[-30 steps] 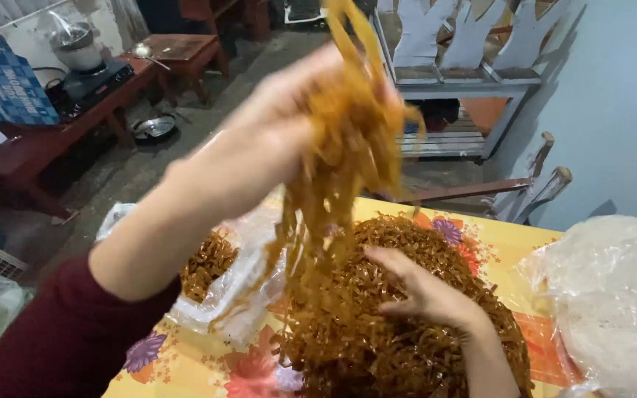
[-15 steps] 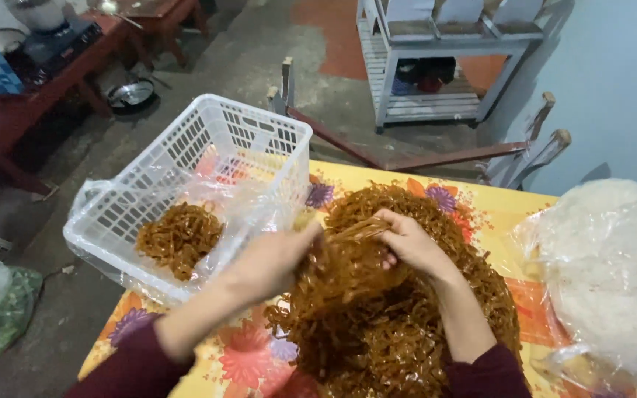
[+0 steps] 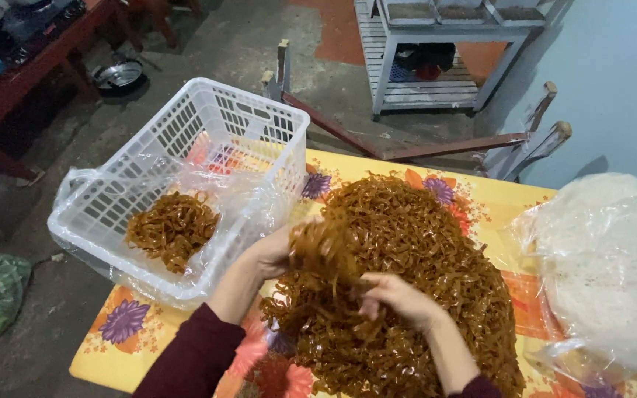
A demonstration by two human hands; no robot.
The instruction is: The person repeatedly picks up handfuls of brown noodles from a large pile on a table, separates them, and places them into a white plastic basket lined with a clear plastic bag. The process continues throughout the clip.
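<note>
Big pile of brown noodle strips (image 3: 407, 280) sat on the floral surface (image 3: 141, 346). Left hand (image 3: 278, 250) was at the pile's near-left edge, grip clamped round a raised clump of strips (image 3: 326, 250). Right hand (image 3: 399, 298) lay on the pile's near side, fingers (image 3: 370, 306) curled into the strands, pinching some. White plastic basket (image 3: 186, 162), lined w/ clear film, stood just left of the pile, w/ a small heap of strips (image 3: 172, 228) inside. Bagged white round sheets (image 3: 606, 265) lay right of the pile.

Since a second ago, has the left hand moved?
Yes. The left hand has come down from high above the table to the noodle pile, beside the white basket.
</note>
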